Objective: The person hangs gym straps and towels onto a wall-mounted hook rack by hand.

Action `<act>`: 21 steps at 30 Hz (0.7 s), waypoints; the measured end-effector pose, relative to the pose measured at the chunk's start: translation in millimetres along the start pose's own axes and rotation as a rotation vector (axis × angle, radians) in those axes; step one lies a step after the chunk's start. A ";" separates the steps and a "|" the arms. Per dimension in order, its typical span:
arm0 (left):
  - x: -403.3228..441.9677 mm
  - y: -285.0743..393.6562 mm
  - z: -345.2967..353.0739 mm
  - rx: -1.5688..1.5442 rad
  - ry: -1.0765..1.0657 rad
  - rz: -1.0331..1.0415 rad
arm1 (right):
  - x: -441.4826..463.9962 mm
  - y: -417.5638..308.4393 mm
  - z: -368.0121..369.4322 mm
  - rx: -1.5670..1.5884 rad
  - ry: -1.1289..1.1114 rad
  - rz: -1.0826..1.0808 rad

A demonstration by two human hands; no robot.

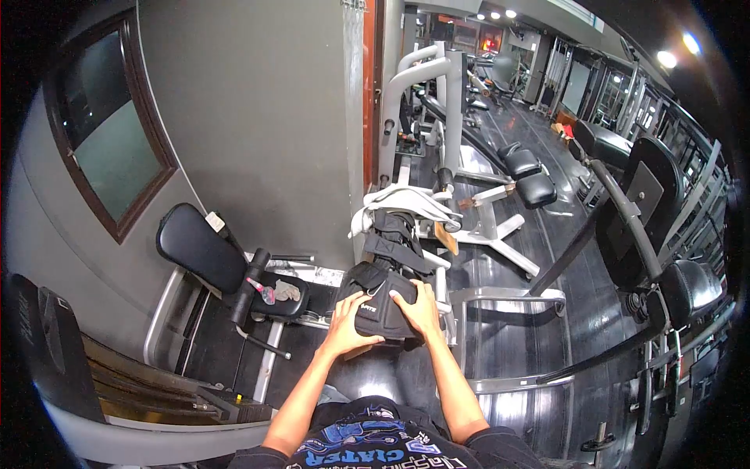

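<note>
Both my hands are on a black padded item [382, 313] with straps and small light lettering, in front of my body. My left hand [349, 324] grips its left side, the thumb reaching across the lower edge. On the right side, my right hand [419, 311] holds it with the thumb on top near the upper edge. More black straps [393, 241] lie just beyond it, against a white cloth-like bundle [406, 202] by the grey machine frame. A tan piece [446, 238] hangs to the right of the straps.
At the left stands a black padded seat machine [201, 248] with a crumpled cloth [287, 291] on its seat. Grey machine rails [512, 295] and a large padded machine [642, 211] are on the right. A grey wall [250, 117] rises ahead left.
</note>
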State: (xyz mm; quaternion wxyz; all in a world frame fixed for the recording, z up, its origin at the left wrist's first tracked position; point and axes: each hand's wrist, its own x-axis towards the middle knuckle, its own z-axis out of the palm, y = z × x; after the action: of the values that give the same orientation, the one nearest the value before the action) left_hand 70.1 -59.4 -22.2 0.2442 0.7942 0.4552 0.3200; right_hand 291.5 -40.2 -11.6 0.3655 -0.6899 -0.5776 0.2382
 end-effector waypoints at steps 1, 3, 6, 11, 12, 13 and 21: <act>-2.9 0.3 2.1 0.009 0.014 0.003 | 1.2 2.4 1.7 -0.034 0.017 -0.027; -7.1 2.2 3.0 0.019 0.022 -0.003 | -0.1 6.9 4.2 -0.041 0.034 -0.036; -8.6 1.4 -0.4 -0.022 0.008 -0.007 | -0.1 7.0 5.4 -0.067 0.046 -0.041; 13.3 -11.2 4.6 -0.169 0.092 -0.078 | 5.7 4.7 -2.5 -0.062 -0.028 0.007; 18.9 -18.8 8.0 -0.202 0.088 -0.095 | 6.9 6.6 -3.1 -0.033 -0.091 0.027; 25.1 -20.3 10.3 -0.255 0.112 -0.090 | 6.5 7.4 -1.7 -0.041 -0.060 0.021; 59.8 -13.0 9.8 -0.195 0.213 -0.006 | -3.8 1.0 -9.1 0.093 -0.121 0.065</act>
State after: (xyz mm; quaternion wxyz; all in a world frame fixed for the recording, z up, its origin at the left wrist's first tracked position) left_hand 92.6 -1.7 -20.5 0.2715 0.7269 0.4477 0.4444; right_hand 298.2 -46.0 -7.0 0.3536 -0.6750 -0.5643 0.3177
